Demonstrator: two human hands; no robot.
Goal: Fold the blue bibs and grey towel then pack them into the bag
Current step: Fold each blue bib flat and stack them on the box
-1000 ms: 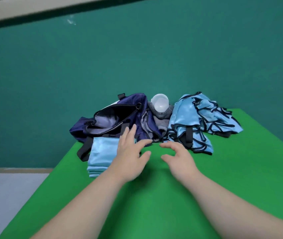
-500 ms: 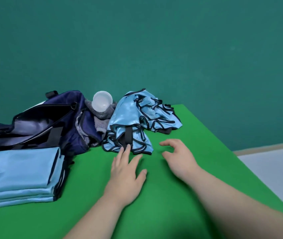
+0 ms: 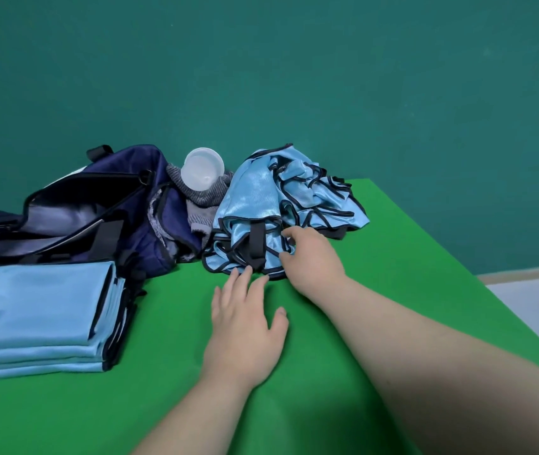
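Nearest, the left hand [image 3: 245,326] lies palm down on the green desk [image 3: 393,274], its grip spread flat, the straight fingertips just reaching the hem of the crumpled bibs [image 3: 255,198] at its 12 o'clock. At its 1 o'clock the right hand [image 3: 314,257] sits on the near right of that heap, its grip curled into the shiny blue cloth and pinching a fold beside a black strap [image 3: 256,244]. At 9 o'clock from the left hand, well apart, the folded bibs [image 3: 41,310] lie in a neat stack. Behind the stack, at 11 o'clock, the navy bag [image 3: 74,218] slumps with its mouth gaping. The grey towel [image 3: 202,198] is bunched between bag and heap, with a white cup [image 3: 202,169] resting on it.

The step in hand looks like drawing one more bib out of the heap for folding. To do it well, lift a single layer by its black-trimmed edge, since the straps look tangled and the slippery cloth may drag its neighbours along. Let the flat left hand pin the rest down. Then lay the bib on the bare green in front, smooth it, and match its fold to the stack. The towel is unfolded and nothing shows as packed, so the task seems about midway
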